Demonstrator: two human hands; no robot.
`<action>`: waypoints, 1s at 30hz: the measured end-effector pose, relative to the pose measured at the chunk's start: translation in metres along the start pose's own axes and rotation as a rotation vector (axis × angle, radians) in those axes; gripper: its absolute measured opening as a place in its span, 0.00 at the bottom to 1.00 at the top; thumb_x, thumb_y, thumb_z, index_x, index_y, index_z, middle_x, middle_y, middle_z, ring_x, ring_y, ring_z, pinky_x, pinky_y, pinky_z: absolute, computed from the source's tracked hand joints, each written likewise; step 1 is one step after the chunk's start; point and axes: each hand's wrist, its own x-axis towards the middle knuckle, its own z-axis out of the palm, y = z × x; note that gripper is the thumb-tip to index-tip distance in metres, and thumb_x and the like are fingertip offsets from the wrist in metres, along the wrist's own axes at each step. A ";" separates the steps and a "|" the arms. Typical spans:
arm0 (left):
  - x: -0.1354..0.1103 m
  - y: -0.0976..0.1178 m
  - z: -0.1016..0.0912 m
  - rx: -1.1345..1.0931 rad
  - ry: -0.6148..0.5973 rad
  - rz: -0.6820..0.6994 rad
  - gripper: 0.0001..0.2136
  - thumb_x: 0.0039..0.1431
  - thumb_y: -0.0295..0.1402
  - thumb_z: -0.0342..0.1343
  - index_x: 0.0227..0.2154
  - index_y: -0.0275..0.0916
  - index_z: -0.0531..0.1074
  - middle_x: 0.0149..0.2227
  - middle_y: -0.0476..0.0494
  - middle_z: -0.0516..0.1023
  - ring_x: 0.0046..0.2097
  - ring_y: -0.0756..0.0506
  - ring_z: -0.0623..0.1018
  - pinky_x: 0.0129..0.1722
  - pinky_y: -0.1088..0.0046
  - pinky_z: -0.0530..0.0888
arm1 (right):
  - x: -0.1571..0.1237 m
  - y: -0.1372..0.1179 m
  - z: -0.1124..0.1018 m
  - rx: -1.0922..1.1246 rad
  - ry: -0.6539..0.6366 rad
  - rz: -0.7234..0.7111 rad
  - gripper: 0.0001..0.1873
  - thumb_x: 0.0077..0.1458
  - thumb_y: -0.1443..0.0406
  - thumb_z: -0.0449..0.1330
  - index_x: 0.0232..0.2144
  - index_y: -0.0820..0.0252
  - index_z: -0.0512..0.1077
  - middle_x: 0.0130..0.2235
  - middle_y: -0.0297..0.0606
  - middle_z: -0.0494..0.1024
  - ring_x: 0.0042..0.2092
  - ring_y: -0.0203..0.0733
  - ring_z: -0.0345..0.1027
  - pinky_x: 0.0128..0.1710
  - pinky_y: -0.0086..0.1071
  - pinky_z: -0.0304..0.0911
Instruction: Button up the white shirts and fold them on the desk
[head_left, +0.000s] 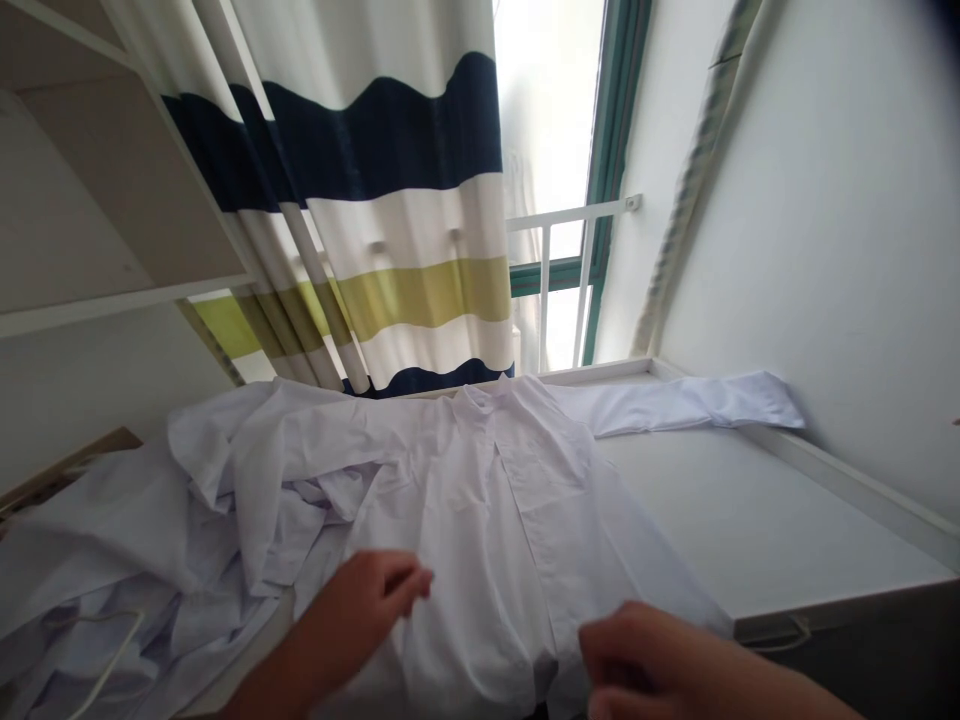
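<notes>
A long-sleeved white shirt (465,520) with a collar and a button front lies spread on a white surface. One sleeve (675,402) stretches to the right along the back edge. My left hand (375,600) is over the shirt's lower left part, its fingers curled in and no cloth visible in them. Beside the lower right of the shirt front is my right hand (645,660), closed with the knuckles forward; its fingertips are hidden, so what it holds, if anything, does not show. Between the hands the shirt's lower edge parts around a small dark gap.
More crumpled white cloth (202,520) is heaped at the left, with a thin white wire hanger (112,660) on it. A raised rim (855,490) borders the white surface (735,510) beside the right wall. Behind hang a striped curtain (375,230) and a white rail (570,215).
</notes>
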 end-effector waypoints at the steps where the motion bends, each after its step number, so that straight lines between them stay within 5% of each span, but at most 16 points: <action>1: 0.025 0.009 -0.018 0.148 0.079 0.052 0.16 0.61 0.44 0.55 0.25 0.40 0.78 0.23 0.48 0.75 0.28 0.45 0.72 0.31 0.72 0.61 | 0.019 -0.014 -0.015 -0.122 0.008 -0.050 0.22 0.54 0.45 0.61 0.24 0.57 0.72 0.25 0.32 0.71 0.27 0.36 0.60 0.26 0.31 0.53; 4: 0.102 0.026 -0.054 0.374 0.225 0.202 0.15 0.63 0.41 0.52 0.27 0.40 0.77 0.24 0.46 0.76 0.28 0.45 0.72 0.30 0.71 0.60 | 0.089 -0.037 -0.057 -0.328 0.164 -0.134 0.24 0.62 0.48 0.55 0.23 0.58 0.66 0.24 0.30 0.67 0.26 0.34 0.55 0.25 0.29 0.50; 6: 0.150 0.031 -0.060 0.461 0.278 0.320 0.11 0.63 0.36 0.51 0.35 0.41 0.79 0.31 0.44 0.79 0.32 0.43 0.75 0.33 0.71 0.64 | 0.140 -0.033 -0.078 -0.492 0.336 -0.101 0.21 0.63 0.50 0.54 0.26 0.58 0.67 0.26 0.32 0.71 0.27 0.36 0.58 0.26 0.30 0.52; 11: 0.244 0.038 -0.039 0.559 0.308 0.440 0.16 0.57 0.28 0.58 0.48 0.45 0.77 0.49 0.39 0.77 0.48 0.39 0.76 0.42 0.70 0.68 | 0.242 -0.002 -0.106 -0.578 0.502 -0.016 0.11 0.63 0.58 0.56 0.37 0.58 0.73 0.38 0.41 0.79 0.36 0.42 0.70 0.34 0.32 0.59; 15: 0.301 0.037 -0.014 0.589 0.253 0.443 0.28 0.50 0.29 0.66 0.55 0.52 0.73 0.51 0.43 0.76 0.50 0.38 0.76 0.46 0.66 0.71 | 0.292 0.014 -0.117 -0.578 0.572 0.034 0.12 0.64 0.63 0.52 0.46 0.58 0.71 0.45 0.43 0.80 0.44 0.46 0.73 0.41 0.34 0.61; 17: 0.322 0.033 -0.006 0.599 0.239 0.438 0.28 0.47 0.28 0.67 0.53 0.54 0.75 0.48 0.44 0.77 0.48 0.38 0.77 0.47 0.64 0.72 | 0.307 0.020 -0.122 -0.584 0.598 0.072 0.14 0.63 0.64 0.53 0.49 0.57 0.71 0.48 0.44 0.79 0.46 0.48 0.73 0.42 0.35 0.61; 21: 0.344 0.023 -0.001 0.597 0.338 0.450 0.09 0.56 0.32 0.62 0.39 0.46 0.82 0.46 0.39 0.75 0.51 0.35 0.73 0.51 0.58 0.71 | 0.322 0.032 -0.123 -0.610 0.622 0.109 0.13 0.63 0.58 0.55 0.44 0.55 0.73 0.46 0.44 0.80 0.46 0.51 0.74 0.41 0.37 0.61; 27: 0.349 0.005 0.000 0.415 0.621 0.567 0.10 0.60 0.27 0.54 0.40 0.42 0.80 0.56 0.39 0.71 0.58 0.36 0.68 0.61 0.55 0.63 | 0.319 0.035 -0.113 -0.651 0.605 0.025 0.13 0.66 0.62 0.49 0.47 0.52 0.72 0.48 0.39 0.80 0.47 0.47 0.74 0.41 0.35 0.60; 30: 0.353 -0.002 -0.002 0.310 0.586 0.669 0.07 0.61 0.30 0.56 0.39 0.41 0.79 0.50 0.41 0.78 0.55 0.39 0.72 0.60 0.58 0.64 | 0.317 0.036 -0.113 -0.664 0.600 -0.005 0.17 0.66 0.67 0.46 0.50 0.51 0.71 0.52 0.38 0.78 0.48 0.45 0.73 0.42 0.35 0.60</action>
